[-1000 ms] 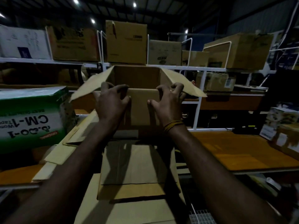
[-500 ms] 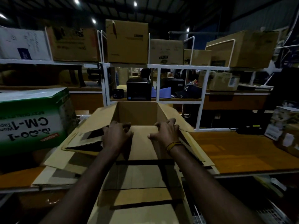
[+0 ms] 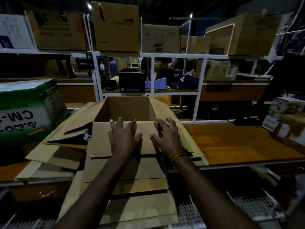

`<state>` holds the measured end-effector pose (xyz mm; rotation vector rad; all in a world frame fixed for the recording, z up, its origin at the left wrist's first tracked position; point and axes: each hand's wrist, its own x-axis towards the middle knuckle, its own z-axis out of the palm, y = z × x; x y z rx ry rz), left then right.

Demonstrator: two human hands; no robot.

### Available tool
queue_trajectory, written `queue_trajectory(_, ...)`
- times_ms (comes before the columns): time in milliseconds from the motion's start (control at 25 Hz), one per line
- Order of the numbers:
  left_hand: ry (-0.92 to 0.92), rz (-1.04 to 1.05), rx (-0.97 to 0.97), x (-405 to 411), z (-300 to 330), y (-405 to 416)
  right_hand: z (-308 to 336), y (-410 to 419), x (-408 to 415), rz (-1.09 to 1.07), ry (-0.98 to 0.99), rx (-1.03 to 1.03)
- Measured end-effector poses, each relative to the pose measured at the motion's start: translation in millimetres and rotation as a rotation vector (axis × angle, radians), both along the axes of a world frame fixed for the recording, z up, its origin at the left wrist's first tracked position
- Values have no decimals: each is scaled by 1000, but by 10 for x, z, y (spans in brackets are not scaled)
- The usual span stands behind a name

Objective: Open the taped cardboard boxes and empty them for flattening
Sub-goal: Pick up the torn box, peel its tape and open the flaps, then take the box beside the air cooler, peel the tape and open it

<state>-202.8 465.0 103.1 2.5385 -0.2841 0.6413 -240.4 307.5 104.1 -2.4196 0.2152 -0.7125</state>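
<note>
Nearest the camera, 2 forearms reach forward over a stack of flattened cardboard sheets (image 3: 132, 210) that runs from the bottom edge up onto the wooden table (image 3: 244, 146). A second ago the open box (image 3: 127, 111) was lifted to chest height with fingers hooked over its near wall; now it lies lower, on top of the flat sheets, its near flap (image 3: 100, 141) spread toward the person. That suggests it is empty and is being pressed down, so the flattening of this box is under way, not finished: its far wall and side walls are not yet down.

The left hand (image 3: 123, 138) lies palm down on the near flap, fingers straight and spread wide, gripping nothing. The right hand (image 3: 165, 136), with a yellow band at the wrist, sits just beside it at the flap's right edge, fingers spread and slightly bent; I cannot tell whether the tips touch the cardboard, but they hold nothing.

To the left stands a green carton (image 3: 24, 113). Farther back, a white shelf frame (image 3: 181, 55) carries more brown cartons (image 3: 115, 27), probably waiting for the same treatment.
</note>
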Motion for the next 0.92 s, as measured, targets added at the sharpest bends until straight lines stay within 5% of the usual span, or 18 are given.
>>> queue_trajectory(920,124,-704,84,-1791,-849,-4766,-989,-4331,-2471,-406,193,-15)
